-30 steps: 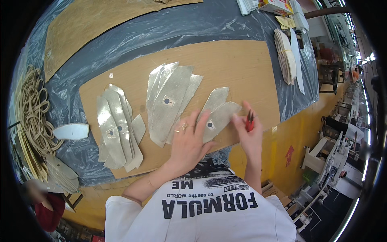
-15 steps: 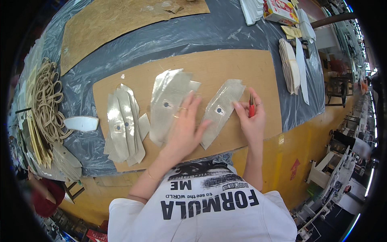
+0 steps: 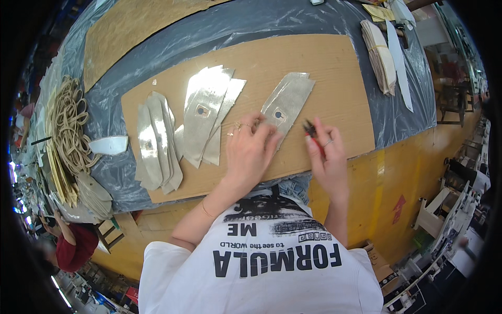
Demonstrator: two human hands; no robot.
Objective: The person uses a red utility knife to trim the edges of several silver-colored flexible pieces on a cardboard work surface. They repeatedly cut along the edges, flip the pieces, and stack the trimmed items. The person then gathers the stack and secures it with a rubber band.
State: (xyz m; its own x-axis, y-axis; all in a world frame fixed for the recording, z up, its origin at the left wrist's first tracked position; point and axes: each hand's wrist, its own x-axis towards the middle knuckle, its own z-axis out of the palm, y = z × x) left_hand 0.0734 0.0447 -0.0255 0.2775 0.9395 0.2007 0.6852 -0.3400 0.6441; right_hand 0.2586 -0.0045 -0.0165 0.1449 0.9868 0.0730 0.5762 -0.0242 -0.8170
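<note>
Where panels [image 3: 291, 95] overlap, silvery-beige, shiny, elongated

head view | left camera of a head-worn fisheye pair | looks steeply down past the wearer's white shirt [image 3: 261, 294] | close above the tabletop [image 3: 151, 60], left hand [image 3: 251, 149] and right hand [image 3: 330, 157] near mid-frame | wide, taking in yellow floor [image 3: 361, 186] at right

Bright and fairly even over the cardboard sheet [image 3: 334, 104], with white glare on the left stack [image 3: 149, 141] and the middle stack of silvery pieces [image 3: 201, 110], and streaky reflections across the plastic sheeting [image 3: 172, 49]. Faintly motion-blurred at the right hand [image 3: 330, 154] and the red-handled tool [image 3: 314, 137]. Bowed and soft toward the rim, ringed in black, with a light strip [image 3: 61, 291] glowing at lower left.
</note>
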